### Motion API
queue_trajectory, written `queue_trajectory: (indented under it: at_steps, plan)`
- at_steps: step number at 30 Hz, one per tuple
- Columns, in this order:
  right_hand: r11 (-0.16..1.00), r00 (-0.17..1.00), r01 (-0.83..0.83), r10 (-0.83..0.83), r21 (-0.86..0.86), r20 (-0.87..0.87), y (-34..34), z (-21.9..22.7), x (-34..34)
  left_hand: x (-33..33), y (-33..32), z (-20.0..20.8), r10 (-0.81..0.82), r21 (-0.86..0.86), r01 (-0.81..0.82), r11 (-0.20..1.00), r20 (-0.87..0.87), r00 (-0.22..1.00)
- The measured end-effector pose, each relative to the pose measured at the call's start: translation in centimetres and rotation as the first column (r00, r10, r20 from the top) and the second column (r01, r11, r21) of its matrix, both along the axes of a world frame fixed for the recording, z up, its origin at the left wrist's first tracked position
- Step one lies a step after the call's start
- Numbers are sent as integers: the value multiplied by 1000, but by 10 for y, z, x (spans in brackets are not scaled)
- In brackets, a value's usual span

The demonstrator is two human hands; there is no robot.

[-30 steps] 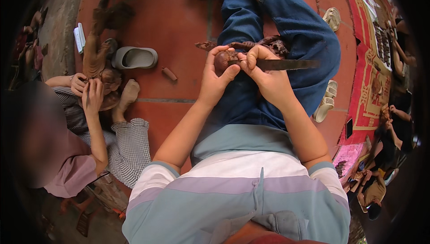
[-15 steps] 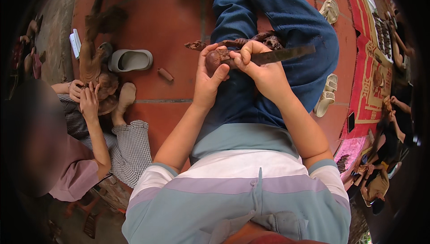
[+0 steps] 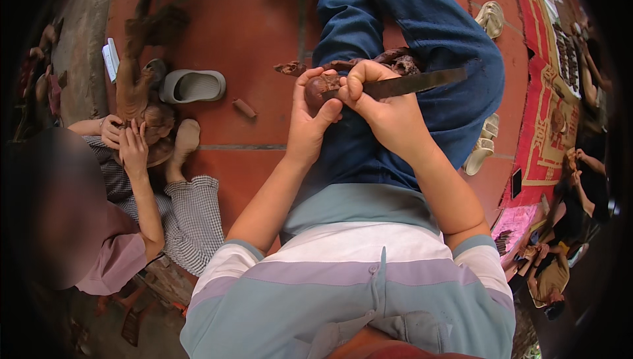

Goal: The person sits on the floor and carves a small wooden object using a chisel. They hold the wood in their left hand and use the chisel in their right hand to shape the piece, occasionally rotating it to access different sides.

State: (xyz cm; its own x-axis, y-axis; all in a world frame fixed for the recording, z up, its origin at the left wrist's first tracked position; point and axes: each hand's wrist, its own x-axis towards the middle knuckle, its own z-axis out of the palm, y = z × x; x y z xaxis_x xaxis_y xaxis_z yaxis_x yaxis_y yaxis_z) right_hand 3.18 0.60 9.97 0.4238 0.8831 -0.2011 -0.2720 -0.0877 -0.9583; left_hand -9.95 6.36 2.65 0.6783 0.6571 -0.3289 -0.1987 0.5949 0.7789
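Over my lap, my left hand (image 3: 307, 128) is closed around a reddish-brown wooden carving (image 3: 320, 87) with a rounded end. The fingers wrap its far side and the thumb lies near its right edge. My right hand (image 3: 389, 116) pinches a long, dark, flat strip (image 3: 422, 83); whether it is a file or stiff abrasive cannot be told. One end of the strip meets the carving beside my left thumb, and the other sticks out to the right over my knee. Beyond my fingers, a gnarled, branching piece of dark carved wood (image 3: 403, 62) extends past both hands.
On the red tiles lie a grey slipper (image 3: 193, 87) and a small brown block (image 3: 244, 108). At left, a person's hands (image 3: 132, 141) rest on a large wooden carving (image 3: 135, 95). Pale sandals (image 3: 484, 145), a phone (image 3: 516, 183) and a red patterned mat (image 3: 537, 128) are at right.
My right hand has turned slightly, and the dark strip's near end now shows against the carving by my left thumb. My left hand keeps its hold on the carving.
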Motion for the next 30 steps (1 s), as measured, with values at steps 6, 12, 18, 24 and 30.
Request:
queue_trajectory:
  at_steps: [6,12,18,24,30]
  plan:
    - [997,998,-54,53,-63,-19,5,-6,10,1,0,6,37,-20,-38,999,-45,998]
    - [999,999,-29,29,-44,-14,2,3,6,5,-2,4,19,49,-16,999,-46,999]
    - [998,992,-49,42,-51,-118,1,-2,9,3,-3,5,29,-30,-31,999,-56,998]
    - [1000,999,-23,23,3,29,-3,0,-4,-1,3,1,-19,-41,21,999,45,999]
    - [998,999,-46,45,-53,-23,0,-7,11,7,-3,10,73,34,-69,997,-133,988]
